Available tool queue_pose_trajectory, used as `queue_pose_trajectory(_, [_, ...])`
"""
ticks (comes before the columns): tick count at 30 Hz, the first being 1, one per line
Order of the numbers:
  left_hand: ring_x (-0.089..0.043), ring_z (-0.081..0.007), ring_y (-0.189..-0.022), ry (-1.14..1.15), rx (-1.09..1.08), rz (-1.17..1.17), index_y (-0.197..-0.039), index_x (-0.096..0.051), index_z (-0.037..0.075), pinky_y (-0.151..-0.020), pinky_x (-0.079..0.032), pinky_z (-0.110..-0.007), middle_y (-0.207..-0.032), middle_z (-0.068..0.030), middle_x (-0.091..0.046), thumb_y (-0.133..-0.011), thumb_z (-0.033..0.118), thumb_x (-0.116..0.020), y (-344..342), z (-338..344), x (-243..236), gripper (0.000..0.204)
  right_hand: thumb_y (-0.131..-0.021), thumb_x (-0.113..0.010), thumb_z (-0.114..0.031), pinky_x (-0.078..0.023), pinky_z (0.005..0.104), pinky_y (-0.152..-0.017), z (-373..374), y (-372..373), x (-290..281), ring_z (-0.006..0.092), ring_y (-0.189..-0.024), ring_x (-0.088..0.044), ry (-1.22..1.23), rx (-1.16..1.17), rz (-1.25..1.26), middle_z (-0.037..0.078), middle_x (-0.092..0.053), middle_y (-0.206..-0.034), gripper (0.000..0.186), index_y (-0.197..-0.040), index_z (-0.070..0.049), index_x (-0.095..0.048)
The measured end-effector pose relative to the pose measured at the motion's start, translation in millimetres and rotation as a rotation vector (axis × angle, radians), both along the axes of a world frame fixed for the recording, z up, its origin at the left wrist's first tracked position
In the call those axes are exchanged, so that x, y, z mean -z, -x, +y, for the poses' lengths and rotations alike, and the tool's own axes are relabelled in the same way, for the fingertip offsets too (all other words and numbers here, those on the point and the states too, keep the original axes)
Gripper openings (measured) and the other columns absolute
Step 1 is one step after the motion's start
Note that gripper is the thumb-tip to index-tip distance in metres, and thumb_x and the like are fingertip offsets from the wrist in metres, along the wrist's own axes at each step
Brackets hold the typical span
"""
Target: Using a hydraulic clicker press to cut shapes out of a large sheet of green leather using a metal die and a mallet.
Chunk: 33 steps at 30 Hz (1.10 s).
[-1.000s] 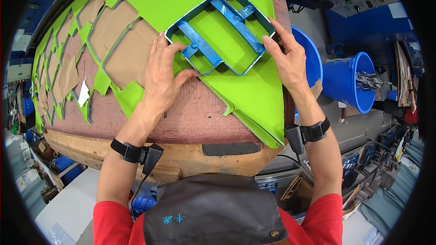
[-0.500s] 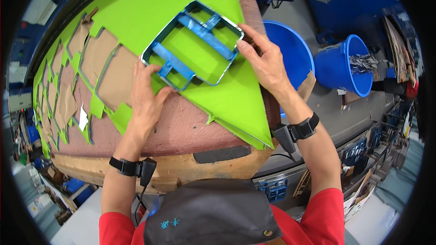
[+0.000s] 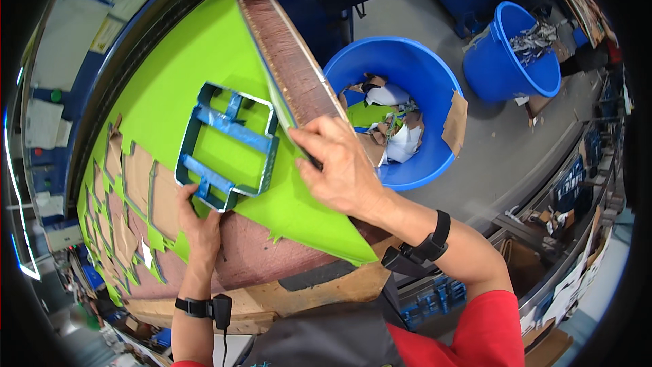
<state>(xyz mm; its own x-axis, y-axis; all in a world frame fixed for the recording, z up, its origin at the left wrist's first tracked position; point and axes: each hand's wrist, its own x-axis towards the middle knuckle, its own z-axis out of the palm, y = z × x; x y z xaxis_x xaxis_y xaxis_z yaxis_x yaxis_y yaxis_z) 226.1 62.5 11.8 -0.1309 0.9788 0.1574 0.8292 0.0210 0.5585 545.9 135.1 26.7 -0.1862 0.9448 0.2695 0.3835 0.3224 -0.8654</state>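
My left hand [image 3: 199, 221] grips the near left corner of a blue metal cutting-die frame [image 3: 233, 139], which has crossbars and lies on a bright green sheet [image 3: 169, 79]. My right hand [image 3: 336, 163] is curled at the sheet's right edge, right of the frame, with a small dark thing under its fingers that I cannot make out. A long reddish-brown board edge [image 3: 285, 44] runs up from it. Left of the frame, the sheet has cut-out openings showing brown paper [image 3: 166, 200] and the pinkish worn board [image 3: 255, 261].
A large blue bin [image 3: 421, 61] holding scraps stands on the floor to the right, with a smaller blue bucket [image 3: 489, 68] of shredded scraps behind it. A metal rack [image 3: 577, 183] with blue dies is at the right. Blue machinery [image 3: 51, 95] lines the left.
My right hand has left the frame and moved to the sheet's edge. The frame now sits turned and farther left, with my left hand still on it. The view has swung rightward, showing the bins.
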Motion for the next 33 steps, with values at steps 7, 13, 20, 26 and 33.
queue_pose_trajectory(7, [-0.052,-0.0252,-0.12,-0.038,0.006,-0.079,-0.13,-0.047,0.0,-0.108,-0.038,-0.037,-0.126,-0.0127,-0.051,-0.081,0.003,-0.08,-6,1,-7,0.059,-0.081,-0.068,0.0,-0.048,0.0411,-0.086,-2,0,4,0.031,-0.097,-0.057,-0.017,0.011,0.081,0.015,-0.059,-0.103,0.039,-0.119,0.006,-0.067])
queue_pose_trajectory(13, [-0.052,-0.0258,-0.12,-0.03,0.005,-0.071,-0.131,-0.047,0.0,-0.109,-0.038,-0.038,-0.127,-0.0129,-0.051,-0.082,0.006,-0.08,-8,2,-9,0.06,-0.082,-0.067,0.0,-0.048,0.0426,-0.088,0,-2,3,0.0336,-0.099,-0.057,0.005,0.006,0.095,0.017,-0.06,-0.104,0.038,-0.12,0.008,-0.065])
queue_pose_trajectory(20, [-0.054,-0.0282,-0.118,-0.033,-0.032,-0.046,-0.127,-0.051,0.0,-0.107,-0.04,-0.038,-0.124,-0.0139,-0.055,-0.078,0.005,-0.08,-7,0,-7,0.057,-0.084,-0.064,0.001,-0.048,0.0445,-0.087,6,2,-10,0.0356,-0.098,-0.056,0.066,0.014,-0.068,0.021,-0.059,-0.101,0.034,-0.117,0.011,-0.063])
queue_pose_trajectory(26, [-0.054,-0.0293,-0.119,-0.019,-0.029,0.011,-0.126,-0.052,0.001,-0.107,-0.04,-0.039,-0.125,-0.0142,-0.056,-0.075,0.003,-0.079,-2,-1,-3,0.057,-0.085,-0.063,-0.001,-0.049,0.0436,-0.085,3,7,-12,0.0347,-0.097,-0.056,0.03,0.011,-0.044,0.02,-0.059,-0.101,0.036,-0.118,0.012,-0.065])
queue_pose_trajectory(33, [-0.051,-0.0225,-0.12,-0.006,-0.031,-0.081,-0.134,-0.044,0.003,-0.108,-0.038,-0.036,-0.128,-0.0098,-0.048,-0.082,0.001,-0.079,-3,-1,-5,0.063,-0.084,-0.065,0.002,-0.051,0.0434,-0.081,3,10,-11,0.0351,-0.096,-0.058,0.106,0.028,-0.002,0.019,-0.058,-0.105,0.037,-0.12,0.01,-0.065])
